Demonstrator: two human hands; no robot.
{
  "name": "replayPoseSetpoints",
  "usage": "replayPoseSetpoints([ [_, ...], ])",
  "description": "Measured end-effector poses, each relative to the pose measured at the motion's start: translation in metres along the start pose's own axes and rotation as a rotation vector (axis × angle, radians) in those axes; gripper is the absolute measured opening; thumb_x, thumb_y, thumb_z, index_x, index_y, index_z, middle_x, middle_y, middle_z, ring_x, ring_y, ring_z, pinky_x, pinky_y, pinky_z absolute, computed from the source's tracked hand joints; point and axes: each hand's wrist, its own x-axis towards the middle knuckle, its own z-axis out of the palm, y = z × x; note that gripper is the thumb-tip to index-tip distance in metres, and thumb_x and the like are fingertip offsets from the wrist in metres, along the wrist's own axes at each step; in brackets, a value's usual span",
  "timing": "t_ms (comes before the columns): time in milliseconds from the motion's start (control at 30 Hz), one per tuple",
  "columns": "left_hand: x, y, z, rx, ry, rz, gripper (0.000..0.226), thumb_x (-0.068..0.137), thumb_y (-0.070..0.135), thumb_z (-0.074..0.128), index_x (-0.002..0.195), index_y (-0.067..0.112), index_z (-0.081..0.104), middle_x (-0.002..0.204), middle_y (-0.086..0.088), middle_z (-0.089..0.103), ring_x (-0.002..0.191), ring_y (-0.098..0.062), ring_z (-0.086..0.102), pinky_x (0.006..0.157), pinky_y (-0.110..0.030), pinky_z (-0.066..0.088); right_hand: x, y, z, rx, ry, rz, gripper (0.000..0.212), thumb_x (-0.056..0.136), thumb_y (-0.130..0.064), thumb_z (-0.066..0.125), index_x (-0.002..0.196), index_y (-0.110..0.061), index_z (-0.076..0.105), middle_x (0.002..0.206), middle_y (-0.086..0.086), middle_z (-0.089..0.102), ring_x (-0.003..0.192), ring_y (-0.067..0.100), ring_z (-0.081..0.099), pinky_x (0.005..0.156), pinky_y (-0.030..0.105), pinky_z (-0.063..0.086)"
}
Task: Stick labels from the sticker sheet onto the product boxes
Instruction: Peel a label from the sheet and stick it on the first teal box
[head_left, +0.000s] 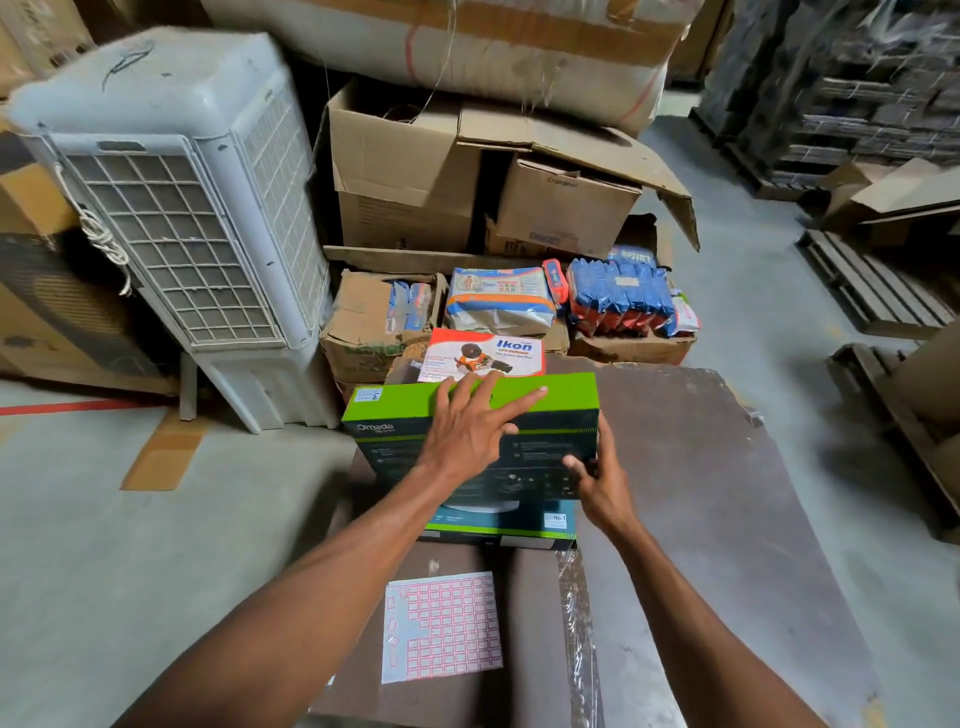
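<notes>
While both hands steady 1 box:
Left hand (470, 431): fingers spread flat on green box (395, 415)
Right hand (597, 480): fingers gripping box's right edge
Sticker sheet (441, 626): near, on brown surface (701, 493)

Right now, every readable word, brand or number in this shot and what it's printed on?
"Omada": left of the dark front face of the green-and-black product box.
"No.1": small white badge at that box's lower right.
"3": white label on its green top strip; the rest is too small.
"Ikon": orange-and-white carton behind it; smaller lines blurred.
"Crompton", faint: brown cardboard box further back.
Pink-bordered sticker sheet, blue packets: unreadable.
</notes>
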Motion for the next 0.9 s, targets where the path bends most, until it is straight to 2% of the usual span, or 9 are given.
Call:
replayPoseSetpoints([
  [67,0.003,0.009,0.006,0.029,-0.014,0.022,0.076,0.096,0.038,0.064,0.152,0.059,0.019,0.151,-0.014,0.047,0.136,-0.039,0.044,0.108,-0.057,0.033,0.004,0.006,-0.001,0.013,0.006,0.045,0.082,0.091,-0.026,0.072,0.152,-0.053,0.025,0.142,-0.007,0.057,0.127,0.021,0.06,0.099,0.06,0.054],
  [200,0.006,0.025,0.022,0.069,-0.059,0.065,0.073,0.093,0.041,0.067,0.154,0.048,0.027,0.148,-0.013,0.05,0.133,-0.037,0.046,0.108,-0.058,0.034,0.002,-0.012,0.002,-0.082,0.194,-0.027,0.12,0.079,-0.021,0.085,0.161,-0.04,0.0,0.168,-0.013,0.016,0.153,0.015,0.025,0.122,0.051,0.03],
  [267,0.005,0.032,0.027,0.062,-0.059,0.05,0.073,0.089,0.04,0.071,0.154,0.034,0.037,0.148,-0.009,0.051,0.134,-0.034,0.047,0.11,-0.057,0.035,-0.001,-0.026,0.003,-0.307,0.28,-0.14,0.115,0.081,-0.027,0.083,0.163,-0.033,0.002,0.171,-0.009,0.005,0.158,0.021,0.006,0.127,0.052,0.013],
  [333,0.003,0.035,0.032,0.031,-0.058,0.029,0.075,0.087,0.039,0.073,0.153,0.023,0.04,0.15,-0.005,0.051,0.137,-0.032,0.046,0.114,-0.055,0.033,-0.003,-0.03,0.008,-0.641,0.251,-0.305,0.098,0.087,-0.041,0.073,0.163,-0.03,0.013,0.172,-0.001,0.004,0.158,0.028,-0.006,0.125,0.051,-0.001],
  [433,0.006,0.029,0.034,-0.018,-0.058,0.037,0.076,0.086,0.032,0.075,0.152,0.014,0.041,0.151,-0.006,0.051,0.139,-0.031,0.047,0.118,-0.051,0.033,0.001,-0.029,0.019,-0.852,0.091,-0.407,0.087,0.091,-0.037,0.071,0.162,-0.028,0.022,0.17,0.0,0.018,0.158,0.029,0.002,0.125,0.062,0.009],
  [533,0.011,0.019,0.023,-0.161,-0.097,0.024,0.084,0.092,0.022,0.067,0.161,0.011,0.019,0.154,-0.009,0.047,0.145,-0.026,0.04,0.125,-0.042,0.02,0.009,-0.04,0.027,-0.857,-0.058,-0.406,0.108,0.084,-0.025,0.077,0.164,-0.026,0.004,0.169,0.001,0.02,0.158,0.028,0.008,0.124,0.06,0.013],
  [633,-0.002,0.005,0.012,-0.157,-0.075,-0.12,0.106,0.087,0.032,0.073,0.162,0.028,-0.003,0.152,0.001,0.05,0.142,-0.019,0.044,0.122,-0.058,0.013,0.02,-0.057,0.033,-0.928,-0.18,-0.371,0.108,0.091,-0.04,0.072,0.163,-0.029,-0.007,0.171,0.004,0.011,0.158,0.031,0.003,0.122,0.065,0.012],
  [800,-0.047,-0.044,0.024,0.042,-0.012,-0.247,0.075,0.089,0.058,0.063,0.155,0.046,0.029,0.161,0.013,0.035,0.151,-0.026,0.03,0.113,-0.075,0.005,0.029,-0.075,0.056,-1.081,-0.316,-0.352,0.1,0.095,-0.056,0.06,0.154,-0.052,-0.02,0.172,0.007,-0.005,0.151,0.054,-0.008,0.113,0.078,0.004],
  [900,-0.056,-0.059,0.021,0.043,-0.005,-0.335,0.071,0.089,0.061,0.061,0.152,0.051,0.032,0.161,0.013,0.035,0.152,-0.036,0.024,0.111,-0.075,0.005,0.033,-0.082,0.069,-1.14,-0.292,-0.372,0.089,0.098,-0.058,0.053,0.154,-0.054,-0.016,0.167,0.017,0.01,0.15,0.057,0.002,0.113,0.079,0.008],
])
